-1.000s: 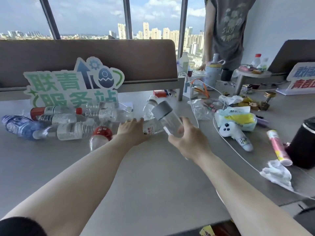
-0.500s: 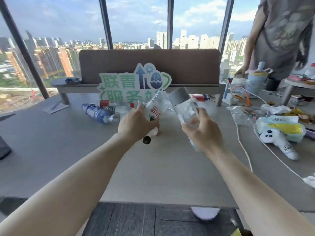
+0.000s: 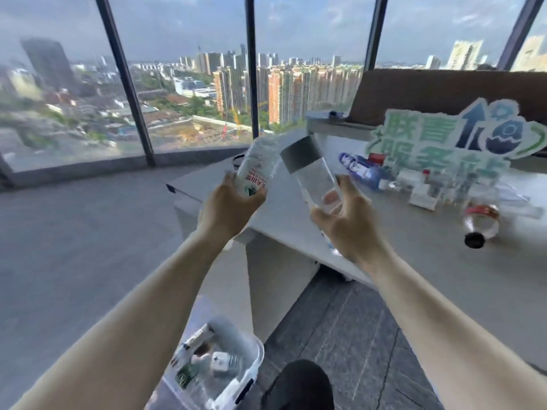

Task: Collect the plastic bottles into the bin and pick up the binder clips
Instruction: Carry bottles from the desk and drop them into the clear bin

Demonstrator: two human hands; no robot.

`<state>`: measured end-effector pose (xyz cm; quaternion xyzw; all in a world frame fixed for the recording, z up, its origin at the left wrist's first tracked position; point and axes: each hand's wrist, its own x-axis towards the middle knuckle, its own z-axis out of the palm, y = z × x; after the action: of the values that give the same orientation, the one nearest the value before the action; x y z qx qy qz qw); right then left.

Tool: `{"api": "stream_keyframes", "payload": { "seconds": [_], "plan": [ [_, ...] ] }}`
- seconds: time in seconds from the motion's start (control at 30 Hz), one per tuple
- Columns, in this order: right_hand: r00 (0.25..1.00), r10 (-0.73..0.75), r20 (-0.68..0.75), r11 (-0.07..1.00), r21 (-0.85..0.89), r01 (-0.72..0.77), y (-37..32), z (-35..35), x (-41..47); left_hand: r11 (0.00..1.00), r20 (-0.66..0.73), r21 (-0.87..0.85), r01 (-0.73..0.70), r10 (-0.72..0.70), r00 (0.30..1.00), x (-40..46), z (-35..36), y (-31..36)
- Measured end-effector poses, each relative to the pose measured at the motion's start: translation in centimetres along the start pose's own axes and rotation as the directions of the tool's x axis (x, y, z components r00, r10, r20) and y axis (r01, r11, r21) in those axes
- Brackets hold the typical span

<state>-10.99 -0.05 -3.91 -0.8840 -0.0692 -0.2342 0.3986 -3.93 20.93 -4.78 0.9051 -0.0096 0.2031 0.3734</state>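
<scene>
From the head camera, the left hand point(image 3: 229, 207) is wrapped around a crinkly bottle point(image 3: 257, 170) with a red and white label. The right hand point(image 3: 347, 223) is closed around a clear bottle point(image 3: 313, 176) with a grey cap. Both bottles are up in the air past the table's point(image 3: 444, 261) left edge. The bin point(image 3: 225, 371) sits on the floor below. More bottles point(image 3: 429, 187) lie near the table's back edge. They look empty, so probably light, thin and easy to squash. Hold them around the middle. I see no binder clips.
</scene>
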Motion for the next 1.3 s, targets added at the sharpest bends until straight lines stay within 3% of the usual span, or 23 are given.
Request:
{"api": "stream_keyframes", "payload": {
  "seconds": [0.17,0.3,0.5,0.63,0.8,1.1,1.3],
  "plan": [
    [0.989,-0.039,0.143,0.999,-0.013,0.041,-1.7,9.6,-0.7,0.972,-0.098,-0.044,0.23,-0.233,0.967,-2.2,-2.4,-11.5],
    [0.968,0.022,0.252,1.0,0.001,-0.023,-0.8,16.3,-2.3,0.907,-0.055,-0.086,0.413,-0.418,0.907,-5.2,-0.7,-19.7],
    [0.886,0.179,0.428,0.984,-0.081,-0.16,2.1,25.0,-4.5,0.706,0.168,-0.123,0.697,-0.678,0.716,-7.4,3.6,-29.2],
    [0.81,0.278,0.516,0.96,-0.178,-0.215,3.2,28.4,-5.3,0.641,0.185,0.0,0.768,-0.754,0.63,-7.5,4.3,-32.4],
    [0.71,0.378,0.595,0.925,-0.216,-0.312,3.9,31.1,-5.9,0.692,0.183,0.021,0.722,-0.713,0.677,-7.6,3.7,-34.0],
    [0.643,0.437,0.629,0.896,-0.236,-0.377,4.8,33.7,-6.5,0.821,0.144,0.051,0.569,-0.57,0.809,-7.1,2.4,-32.9],
    [0.729,0.38,0.569,0.924,-0.196,-0.328,3.9,31.4,-5.9,0.875,0.143,0.062,0.481,-0.484,0.863,-6.6,1.9,-29.8]
  ]
}}
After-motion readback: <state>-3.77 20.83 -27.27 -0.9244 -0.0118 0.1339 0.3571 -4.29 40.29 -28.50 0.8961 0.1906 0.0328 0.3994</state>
